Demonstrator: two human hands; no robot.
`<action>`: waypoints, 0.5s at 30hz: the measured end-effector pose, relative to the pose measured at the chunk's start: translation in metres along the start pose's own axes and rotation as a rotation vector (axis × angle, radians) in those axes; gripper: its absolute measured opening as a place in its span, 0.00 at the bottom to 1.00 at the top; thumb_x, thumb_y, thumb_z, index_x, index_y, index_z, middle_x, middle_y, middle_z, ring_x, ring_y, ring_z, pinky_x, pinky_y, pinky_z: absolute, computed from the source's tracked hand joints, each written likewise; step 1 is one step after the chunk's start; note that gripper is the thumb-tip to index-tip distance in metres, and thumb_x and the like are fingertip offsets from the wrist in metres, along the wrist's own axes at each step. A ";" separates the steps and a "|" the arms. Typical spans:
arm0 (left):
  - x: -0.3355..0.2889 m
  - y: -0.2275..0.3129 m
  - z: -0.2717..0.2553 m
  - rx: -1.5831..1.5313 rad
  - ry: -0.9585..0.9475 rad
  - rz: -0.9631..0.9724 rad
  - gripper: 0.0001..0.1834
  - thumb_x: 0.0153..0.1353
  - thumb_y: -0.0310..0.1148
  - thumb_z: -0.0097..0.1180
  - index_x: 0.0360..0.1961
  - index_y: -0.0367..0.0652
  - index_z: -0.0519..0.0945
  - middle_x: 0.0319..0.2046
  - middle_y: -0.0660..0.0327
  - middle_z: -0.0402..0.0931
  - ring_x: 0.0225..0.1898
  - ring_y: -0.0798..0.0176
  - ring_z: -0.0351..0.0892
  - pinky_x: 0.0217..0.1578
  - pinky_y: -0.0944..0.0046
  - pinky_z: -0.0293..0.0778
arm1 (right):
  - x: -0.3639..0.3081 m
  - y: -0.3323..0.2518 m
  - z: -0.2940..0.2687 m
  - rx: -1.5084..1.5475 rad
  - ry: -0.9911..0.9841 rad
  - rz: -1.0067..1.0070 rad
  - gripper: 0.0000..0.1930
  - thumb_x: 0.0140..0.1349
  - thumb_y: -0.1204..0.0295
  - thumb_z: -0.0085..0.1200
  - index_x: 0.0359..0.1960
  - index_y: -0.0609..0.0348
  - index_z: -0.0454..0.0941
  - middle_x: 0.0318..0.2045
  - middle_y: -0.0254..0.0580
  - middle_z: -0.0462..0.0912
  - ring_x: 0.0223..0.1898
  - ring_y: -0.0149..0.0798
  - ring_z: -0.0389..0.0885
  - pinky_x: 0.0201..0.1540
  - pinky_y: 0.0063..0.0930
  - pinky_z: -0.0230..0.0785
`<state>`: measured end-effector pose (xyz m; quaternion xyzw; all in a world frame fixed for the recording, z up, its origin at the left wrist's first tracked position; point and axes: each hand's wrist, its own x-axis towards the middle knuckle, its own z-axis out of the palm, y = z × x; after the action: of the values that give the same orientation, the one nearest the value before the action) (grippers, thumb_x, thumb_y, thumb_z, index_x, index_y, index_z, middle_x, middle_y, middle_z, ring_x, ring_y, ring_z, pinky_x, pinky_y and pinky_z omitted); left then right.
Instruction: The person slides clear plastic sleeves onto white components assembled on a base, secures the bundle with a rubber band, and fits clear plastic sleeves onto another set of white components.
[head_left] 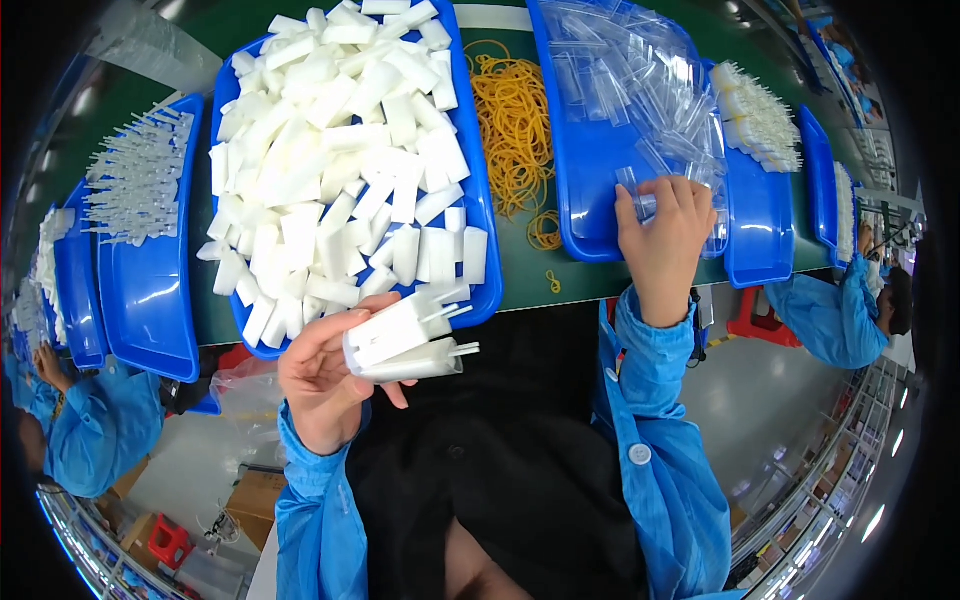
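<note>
My left hand (325,370) holds a pair of white blocks (400,345) side by side, wrapped in clear plastic, with thin white prongs sticking out to the right. It is held just in front of the blue tray (480,215) heaped with white foam-like pieces (340,150). Over the right-hand blue tray (590,225), my right hand (667,225) reaches in with fingers curled down on a clear plastic sleeve (630,185). Its fingertips are partly hidden. More clear plastic sleeves (640,80) fill that tray's far part.
Yellow rubber bands (512,125) lie in a pile between the two trays. Farther left, a blue tray (150,310) carries white pronged parts (140,180); another stack of such parts (755,120) sits right. People in blue sleeves (100,430) work on both sides.
</note>
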<state>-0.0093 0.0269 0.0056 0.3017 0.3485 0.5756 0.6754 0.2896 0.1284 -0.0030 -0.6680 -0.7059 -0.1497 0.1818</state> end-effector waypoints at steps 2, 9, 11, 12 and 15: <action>0.000 -0.002 -0.001 0.095 -0.062 0.037 0.28 0.49 0.32 0.61 0.51 0.36 0.67 0.52 0.35 0.63 0.35 0.47 0.79 0.19 0.63 0.78 | -0.001 -0.008 -0.001 0.135 0.008 0.043 0.09 0.45 0.70 0.61 0.26 0.60 0.75 0.27 0.41 0.74 0.32 0.42 0.70 0.37 0.33 0.59; 0.002 -0.002 0.002 0.033 -0.057 0.101 0.21 0.49 0.19 0.57 0.46 0.34 0.70 0.54 0.32 0.59 0.43 0.50 0.76 0.31 0.61 0.79 | -0.001 -0.047 -0.041 1.154 -0.179 0.216 0.07 0.54 0.79 0.53 0.36 0.64 0.76 0.23 0.35 0.74 0.25 0.25 0.68 0.28 0.17 0.59; 0.001 -0.001 0.001 0.052 -0.046 0.099 0.20 0.49 0.17 0.56 0.45 0.35 0.71 0.54 0.33 0.59 0.43 0.50 0.76 0.33 0.61 0.79 | -0.004 -0.058 -0.048 1.270 -0.287 0.217 0.08 0.57 0.79 0.49 0.38 0.65 0.76 0.22 0.33 0.73 0.23 0.23 0.65 0.27 0.17 0.58; 0.002 -0.001 0.002 0.070 -0.056 0.124 0.19 0.49 0.17 0.56 0.45 0.35 0.71 0.54 0.34 0.59 0.44 0.51 0.76 0.33 0.61 0.79 | -0.007 -0.060 -0.048 1.483 -0.389 0.200 0.07 0.59 0.78 0.48 0.37 0.66 0.76 0.23 0.34 0.73 0.24 0.23 0.65 0.27 0.16 0.58; 0.002 -0.001 0.001 0.094 -0.060 0.145 0.18 0.50 0.17 0.56 0.44 0.34 0.72 0.54 0.35 0.60 0.44 0.51 0.75 0.34 0.61 0.79 | -0.013 -0.065 -0.047 1.756 -0.577 0.131 0.09 0.62 0.74 0.45 0.37 0.68 0.75 0.25 0.36 0.74 0.26 0.22 0.67 0.29 0.15 0.60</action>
<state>-0.0081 0.0288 0.0051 0.3746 0.3318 0.5969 0.6272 0.2276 0.0913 0.0348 -0.3406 -0.5450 0.6216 0.4479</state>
